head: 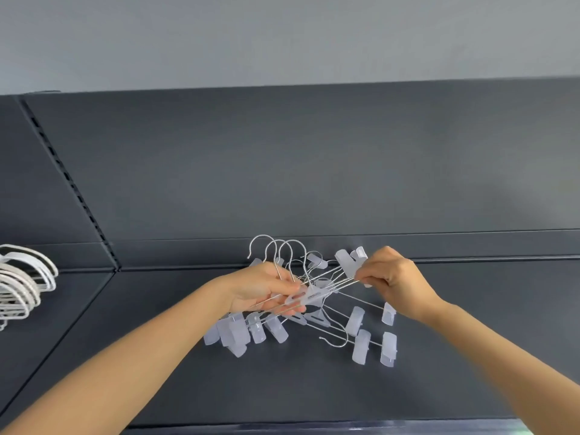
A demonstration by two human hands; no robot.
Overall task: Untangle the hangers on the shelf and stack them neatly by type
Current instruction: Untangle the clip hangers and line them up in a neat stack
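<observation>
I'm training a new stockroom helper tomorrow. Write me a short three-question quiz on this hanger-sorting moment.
1. True or false: the left hand grips the bundle of clip hangers just below their metal hooks.
2. Where do the stacked white hangers lie? A) at the far left of the shelf B) inside a box C) hooked on the back panel
3. Fill in: the ____ hand pinches the bundle's wire rods beside a frosted clip.

Key: 1 true; 2 A; 3 right, the right hand.
</observation>
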